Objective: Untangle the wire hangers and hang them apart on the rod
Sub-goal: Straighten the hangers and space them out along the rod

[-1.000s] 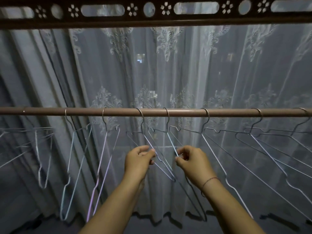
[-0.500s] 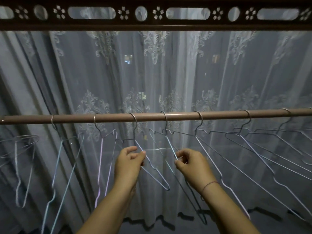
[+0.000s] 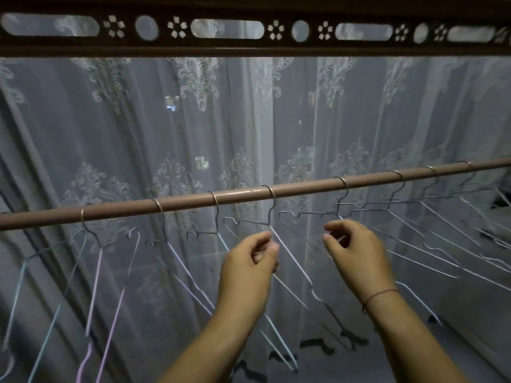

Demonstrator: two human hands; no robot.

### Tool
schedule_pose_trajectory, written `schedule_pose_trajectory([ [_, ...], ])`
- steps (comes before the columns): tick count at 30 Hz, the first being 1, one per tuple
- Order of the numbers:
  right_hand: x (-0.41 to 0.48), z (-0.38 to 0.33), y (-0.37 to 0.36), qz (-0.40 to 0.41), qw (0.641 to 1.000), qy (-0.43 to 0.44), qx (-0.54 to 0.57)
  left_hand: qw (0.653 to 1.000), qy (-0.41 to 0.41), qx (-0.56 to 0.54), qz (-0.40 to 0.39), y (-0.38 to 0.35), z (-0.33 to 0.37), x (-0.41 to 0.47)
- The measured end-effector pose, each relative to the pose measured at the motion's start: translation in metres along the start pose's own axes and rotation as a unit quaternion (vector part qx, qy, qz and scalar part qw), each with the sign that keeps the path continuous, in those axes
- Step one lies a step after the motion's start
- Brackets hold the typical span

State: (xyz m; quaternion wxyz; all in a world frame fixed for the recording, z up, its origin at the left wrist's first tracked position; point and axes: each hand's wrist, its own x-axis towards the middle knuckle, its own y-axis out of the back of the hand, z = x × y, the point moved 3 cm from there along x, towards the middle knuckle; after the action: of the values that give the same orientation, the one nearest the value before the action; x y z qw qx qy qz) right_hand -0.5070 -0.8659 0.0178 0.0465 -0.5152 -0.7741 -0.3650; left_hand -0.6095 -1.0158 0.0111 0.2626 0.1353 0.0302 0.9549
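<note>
A lace curtain (image 3: 166, 134) backs the rod (image 3: 249, 195), which runs just above both hands. The hangers (image 3: 343, 183) hook along it, spaced out to either side. The left hand (image 3: 249, 261) pinches the middle hanger (image 3: 270, 214) below its neck, probably to steady it. The right hand (image 3: 356, 252) curls beside the next; I cannot tell if it grips.

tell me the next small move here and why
Probably close the right hand on the hanger just above it and ease it clear of its right neighbour: their wires seem to cross below the rod, while the hangers further left hang spaced apart.
</note>
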Motion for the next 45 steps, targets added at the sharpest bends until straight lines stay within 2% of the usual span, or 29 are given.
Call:
schedule_pose_trajectory([
  [4,0.021,0.038,0.015,0.014,0.996,-0.011,-0.083,0.997,0.075,0.02,0.0,-0.034,-0.013,0.01],
  [7,0.031,0.059,0.019,-0.02,0.992,-0.023,-0.118,0.994,0.094,-0.004,0.047,-0.049,-0.023,0.017],
  [12,0.043,0.081,0.013,-0.129,0.991,-0.012,-0.031,0.984,0.126,-0.034,0.123,-0.071,-0.033,0.023],
  [15,0.048,0.089,0.013,-0.163,0.987,-0.003,0.009,0.983,0.118,-0.017,0.138,-0.087,-0.033,0.022],
  [27,0.056,0.097,0.025,-0.177,0.982,0.022,0.068,0.98,0.109,0.006,0.166,-0.115,-0.035,0.019],
  [32,0.054,0.1,0.039,-0.17,0.983,0.027,0.064,0.976,0.091,0.057,0.191,-0.11,-0.029,0.014],
  [36,0.059,0.105,0.066,-0.094,0.993,0.038,0.058,0.975,0.04,0.074,0.208,-0.116,-0.01,0.009],
  [41,0.07,0.131,0.111,-0.029,0.998,0.028,0.042,0.986,-0.031,0.054,0.155,-0.158,0.02,0.003],
  [45,0.084,0.16,0.147,0.009,1.0,-0.001,0.012,0.996,-0.029,0.023,0.077,-0.209,0.034,0.001],
])
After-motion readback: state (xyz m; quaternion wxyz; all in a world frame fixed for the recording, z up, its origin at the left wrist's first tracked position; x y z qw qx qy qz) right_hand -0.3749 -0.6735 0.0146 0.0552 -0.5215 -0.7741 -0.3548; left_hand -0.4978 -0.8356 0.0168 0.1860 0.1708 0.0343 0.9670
